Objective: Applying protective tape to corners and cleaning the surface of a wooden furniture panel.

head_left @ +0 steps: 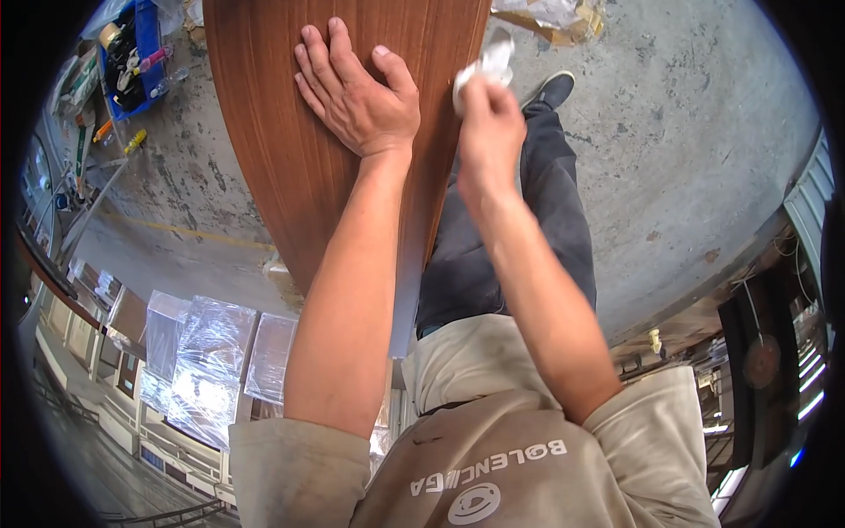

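A long brown wood-grain panel (264, 114) with a curved left edge stretches away in front of me. My left hand (363, 101) lies flat on its top, palm down, fingers spread and thumb apart. At the panel's right edge, my right hand (489, 123) is closed around a crumpled white cloth (495, 63). The cloth sticks out past the fingers and is slightly blurred. Whether it touches the panel's edge there, I cannot tell.
On the floor at the far left stands a blue crate (132, 62) of bottles and tools, with a yellow item (135, 142) nearby. Crumpled wrapping and cardboard (563, 22) lie at the far right. Plastic-wrapped boxes (211, 352) are stacked at the left. My shoe (554, 90) is beside the panel.
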`<state>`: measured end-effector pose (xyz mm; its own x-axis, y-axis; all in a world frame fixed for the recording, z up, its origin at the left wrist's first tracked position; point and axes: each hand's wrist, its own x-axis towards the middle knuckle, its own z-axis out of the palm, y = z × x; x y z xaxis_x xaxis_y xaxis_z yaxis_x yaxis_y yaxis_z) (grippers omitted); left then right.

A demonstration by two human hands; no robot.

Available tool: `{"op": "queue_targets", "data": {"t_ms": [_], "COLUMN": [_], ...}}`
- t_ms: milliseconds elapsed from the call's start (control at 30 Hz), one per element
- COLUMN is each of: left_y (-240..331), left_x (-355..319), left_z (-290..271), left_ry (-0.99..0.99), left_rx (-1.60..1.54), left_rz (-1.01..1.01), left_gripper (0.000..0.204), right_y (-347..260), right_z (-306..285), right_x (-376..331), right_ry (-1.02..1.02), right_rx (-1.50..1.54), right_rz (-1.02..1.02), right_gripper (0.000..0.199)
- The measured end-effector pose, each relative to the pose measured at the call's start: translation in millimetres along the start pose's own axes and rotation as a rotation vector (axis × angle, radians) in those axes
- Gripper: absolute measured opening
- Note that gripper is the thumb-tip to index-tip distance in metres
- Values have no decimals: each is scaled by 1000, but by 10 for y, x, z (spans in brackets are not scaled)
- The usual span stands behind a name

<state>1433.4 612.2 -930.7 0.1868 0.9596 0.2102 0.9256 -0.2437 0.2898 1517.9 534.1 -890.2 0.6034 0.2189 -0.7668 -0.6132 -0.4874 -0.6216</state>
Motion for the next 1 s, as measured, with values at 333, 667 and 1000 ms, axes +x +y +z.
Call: {"op": "queue_targets", "data": {"t_ms": [333,667,1000], "left_y": [16,-23,32], "left_x": [-20,-7,-52], "left_z": [-16,-9,-61], "left_ry": [-3,10,-18], "left_rx": [-14,-10,-37], "left_rz": [8,19,17], "left_gripper": [59,58,57], "right_y": [156,168,337], "right_z": [-80,-41,-183], "right_x": [-237,-231,-289], "right_ry": [60,94,19], "right_rx": [-9,-3,14], "right_rz": [28,62,14], "right_gripper": [23,22,23]}}
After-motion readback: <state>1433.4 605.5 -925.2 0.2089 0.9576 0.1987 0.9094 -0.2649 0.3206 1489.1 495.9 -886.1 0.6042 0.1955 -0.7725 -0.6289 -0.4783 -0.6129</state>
